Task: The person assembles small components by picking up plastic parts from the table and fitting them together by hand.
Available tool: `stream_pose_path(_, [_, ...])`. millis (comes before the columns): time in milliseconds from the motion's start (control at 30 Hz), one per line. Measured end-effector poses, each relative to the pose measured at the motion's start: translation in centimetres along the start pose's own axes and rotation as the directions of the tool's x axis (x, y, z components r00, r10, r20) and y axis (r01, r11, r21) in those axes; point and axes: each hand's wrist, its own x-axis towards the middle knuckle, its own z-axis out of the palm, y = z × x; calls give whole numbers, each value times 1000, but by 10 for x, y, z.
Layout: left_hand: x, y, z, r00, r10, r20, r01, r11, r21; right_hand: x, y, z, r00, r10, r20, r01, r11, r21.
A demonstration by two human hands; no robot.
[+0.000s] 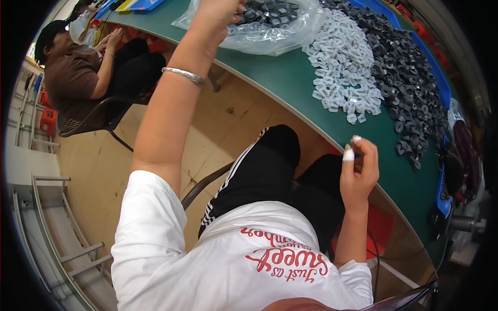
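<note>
Here, the bag (pixel 270 45) lies at three o'clock from the nearer left hand (pixel 217 16), whose grip I cannot tell; the right hand (pixel 360 175), narrowly curled, load unclear, has the white pile (pixel 343 67) at twelve.

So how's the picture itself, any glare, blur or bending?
Head view: the green table's straight edge bows and the corners go black; glare streaks the clear plastic bag; the white pieces look bright against the dim black pile; the left hand is cropped at the top; the right hand looks fairly sharp.
</note>
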Motion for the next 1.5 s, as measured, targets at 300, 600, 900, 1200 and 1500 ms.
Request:
stream_pose_path(300, [-193,-78,71,624,-327,710,762,457,-459,49,18,9,988,132,74,-96,923,-374])
stream_pose_path(600, [-312,-178,103,241,-602,761,970,125,-209,42,22,11,980,199,15,-190,956,-222])
stream_pose_path(900, [-309,-193,104,316,-615,722,932,344,-115,37,44,11,939,345,-13,-344,938,38])
stream_pose_path(1200, [-310,-190,103,383,-580,719,912,362,-194,34,60,1,929,368,-33,-368,930,-1])
stream_pose_path(1500, [-305,-192,103,382,-550,742,921,295,-255,32,48,4,962,166,-218,-155,986,66])
